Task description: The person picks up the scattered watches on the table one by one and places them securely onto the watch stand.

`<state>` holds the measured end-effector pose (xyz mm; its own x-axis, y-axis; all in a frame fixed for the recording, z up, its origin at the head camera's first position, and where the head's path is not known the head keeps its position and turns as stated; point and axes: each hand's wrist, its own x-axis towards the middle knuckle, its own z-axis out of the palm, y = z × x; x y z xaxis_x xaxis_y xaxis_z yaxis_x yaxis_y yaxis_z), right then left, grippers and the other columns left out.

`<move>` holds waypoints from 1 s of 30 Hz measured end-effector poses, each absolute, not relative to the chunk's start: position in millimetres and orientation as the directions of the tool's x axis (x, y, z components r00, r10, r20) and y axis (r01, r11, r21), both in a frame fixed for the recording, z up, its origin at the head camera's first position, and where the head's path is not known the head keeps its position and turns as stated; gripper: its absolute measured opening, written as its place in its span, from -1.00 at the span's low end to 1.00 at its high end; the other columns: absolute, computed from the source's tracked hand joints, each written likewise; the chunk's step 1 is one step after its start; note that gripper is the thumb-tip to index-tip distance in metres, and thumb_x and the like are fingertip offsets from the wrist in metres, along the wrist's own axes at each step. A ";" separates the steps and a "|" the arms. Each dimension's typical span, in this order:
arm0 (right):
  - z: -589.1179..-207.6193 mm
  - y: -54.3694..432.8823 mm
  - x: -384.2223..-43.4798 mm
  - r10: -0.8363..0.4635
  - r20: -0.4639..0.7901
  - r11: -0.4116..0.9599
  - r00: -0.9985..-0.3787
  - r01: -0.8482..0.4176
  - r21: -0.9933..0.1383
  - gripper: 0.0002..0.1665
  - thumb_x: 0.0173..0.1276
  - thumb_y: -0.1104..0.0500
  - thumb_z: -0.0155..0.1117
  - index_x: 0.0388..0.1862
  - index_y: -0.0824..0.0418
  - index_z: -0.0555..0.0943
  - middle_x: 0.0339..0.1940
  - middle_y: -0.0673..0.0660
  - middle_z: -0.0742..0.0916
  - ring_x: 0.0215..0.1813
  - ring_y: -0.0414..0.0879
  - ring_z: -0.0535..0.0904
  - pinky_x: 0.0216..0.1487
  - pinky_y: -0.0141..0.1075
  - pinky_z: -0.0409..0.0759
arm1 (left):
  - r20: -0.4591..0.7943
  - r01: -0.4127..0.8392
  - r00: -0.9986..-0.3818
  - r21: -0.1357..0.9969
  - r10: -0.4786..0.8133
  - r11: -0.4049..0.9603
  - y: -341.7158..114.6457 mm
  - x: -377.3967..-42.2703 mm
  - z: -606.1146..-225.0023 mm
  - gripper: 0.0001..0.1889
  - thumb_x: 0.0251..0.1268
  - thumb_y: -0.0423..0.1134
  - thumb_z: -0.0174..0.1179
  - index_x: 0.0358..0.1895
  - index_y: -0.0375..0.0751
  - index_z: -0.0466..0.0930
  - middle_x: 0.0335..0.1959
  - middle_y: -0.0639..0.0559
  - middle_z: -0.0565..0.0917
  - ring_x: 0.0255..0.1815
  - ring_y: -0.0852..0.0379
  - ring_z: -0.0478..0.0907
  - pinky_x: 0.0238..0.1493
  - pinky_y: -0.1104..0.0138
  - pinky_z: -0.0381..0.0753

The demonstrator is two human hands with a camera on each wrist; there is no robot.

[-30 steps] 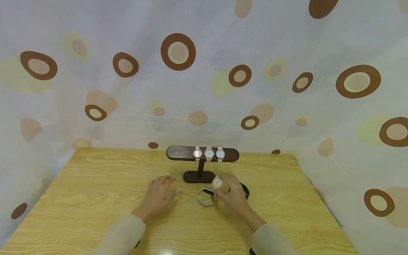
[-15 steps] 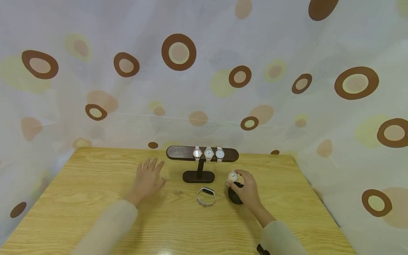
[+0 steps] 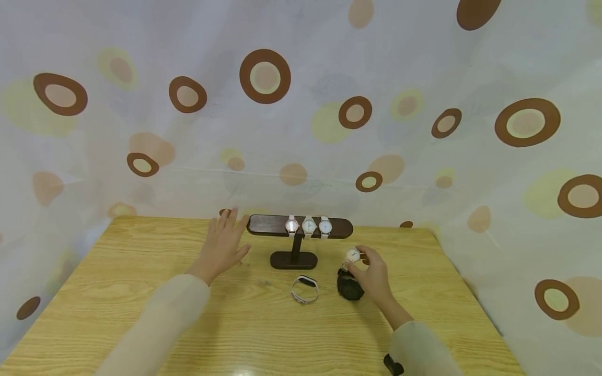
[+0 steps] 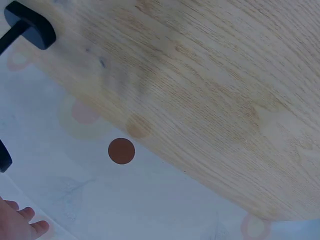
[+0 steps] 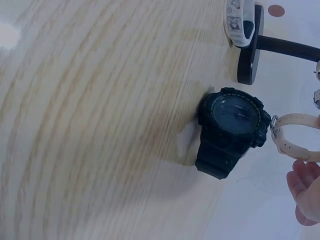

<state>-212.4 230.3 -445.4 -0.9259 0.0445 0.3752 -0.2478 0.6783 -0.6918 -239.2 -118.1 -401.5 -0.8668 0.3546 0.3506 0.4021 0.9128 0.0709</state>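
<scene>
My right hand (image 3: pixel 374 277) pinches a wristwatch with a round white face (image 3: pixel 352 255), held up just behind a chunky black wristwatch (image 3: pixel 349 287) on the table. In the right wrist view its pale buckled strap (image 5: pixel 295 119) forms a loop beside the black watch (image 5: pixel 235 120); the face is out of that view. My left hand (image 3: pixel 218 250) reaches out with spread, straight fingers by the left end of the dark watch stand (image 3: pixel 265 224), holding nothing. Whether its fingertips touch the bar I cannot tell. On the bar sit three white-strapped watches (image 3: pixel 308 226), side by side.
A white fitness band with a dark screen (image 3: pixel 304 290) stands as a loop in front of the stand's base (image 3: pixel 293 260). The wooden table (image 3: pixel 263 334) ends at a wall covered with a spotted cloth (image 3: pixel 291 130).
The right hand has carried the white-faced watch rightward and slightly back, away from the fitness band and past the black watch. My left hand has moved back, its fingers spreading beside the stand.
</scene>
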 end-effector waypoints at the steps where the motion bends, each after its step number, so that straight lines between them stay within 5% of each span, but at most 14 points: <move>1: -444.1 231.0 -213.1 0.044 0.377 0.679 -0.925 -0.249 -0.691 -0.46 0.11 0.30 0.38 0.08 0.43 0.48 0.00 0.37 0.60 -0.05 0.20 0.55 0.00 0.07 0.56 | 0.350 0.406 -0.865 0.071 0.358 0.911 -116.1 -240.2 -401.2 -0.28 0.19 -0.01 0.22 0.35 -0.27 0.21 0.37 -0.39 0.15 0.35 -0.35 0.16 0.30 -0.22 0.20; 16: -424.6 234.1 -224.3 0.028 0.408 0.664 -0.913 -0.288 -0.690 -0.48 0.10 0.34 0.38 0.06 0.45 0.47 0.00 0.38 0.57 0.02 0.22 0.55 0.09 0.00 0.57 | 0.281 0.495 -0.837 0.022 0.470 0.868 -85.9 -247.5 -389.0 -0.32 0.23 -0.07 0.20 0.35 -0.27 0.20 0.38 -0.40 0.14 0.36 -0.30 0.18 0.34 -0.06 0.27; 30: -405.9 231.9 -238.2 -0.029 0.435 0.672 -0.900 -0.339 -0.658 -0.50 0.08 0.38 0.38 0.02 0.48 0.49 -0.07 0.38 0.54 0.01 0.22 0.52 0.12 -0.05 0.56 | 0.347 0.496 -0.813 -0.006 0.467 0.868 -76.3 -253.3 -387.6 -0.48 0.23 -0.24 0.22 0.22 -0.34 0.35 0.19 -0.28 0.44 0.20 -0.17 0.40 0.23 0.14 0.47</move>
